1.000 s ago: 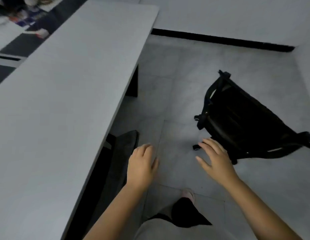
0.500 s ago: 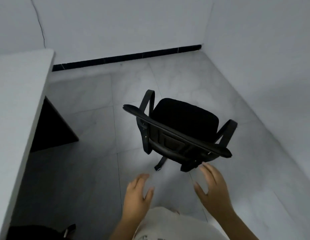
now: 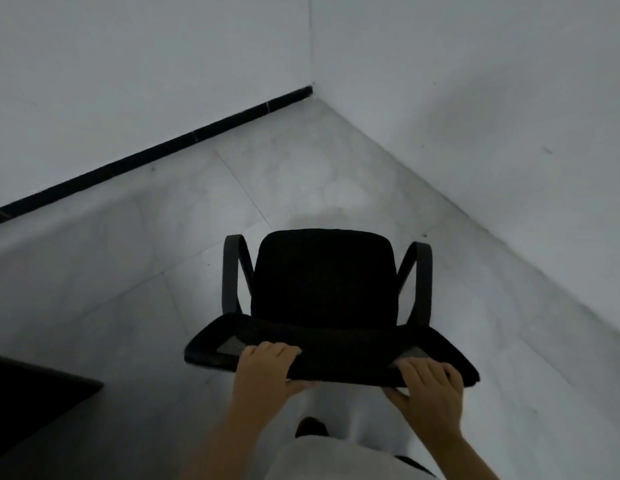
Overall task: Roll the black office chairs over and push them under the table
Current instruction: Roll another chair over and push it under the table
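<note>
Gripping the black mesh-backed office chair's (image 3: 324, 282) top rail, left hand (image 3: 263, 367) and right hand (image 3: 428, 382) curled; I see seat at twelve o'clock, dark table edge (image 3: 41, 393) at eight

We have a single view, from a camera worn on the head, looking forward and steeply down. It sits close above the black office chair (image 3: 324, 282), whose backrest top lies just below centre, with the left hand (image 3: 263, 367) at 7 o'clock and the right hand (image 3: 428, 386) at 5 o'clock. The room corner (image 3: 312, 90) stands at 12 o'clock, farther off.
</note>
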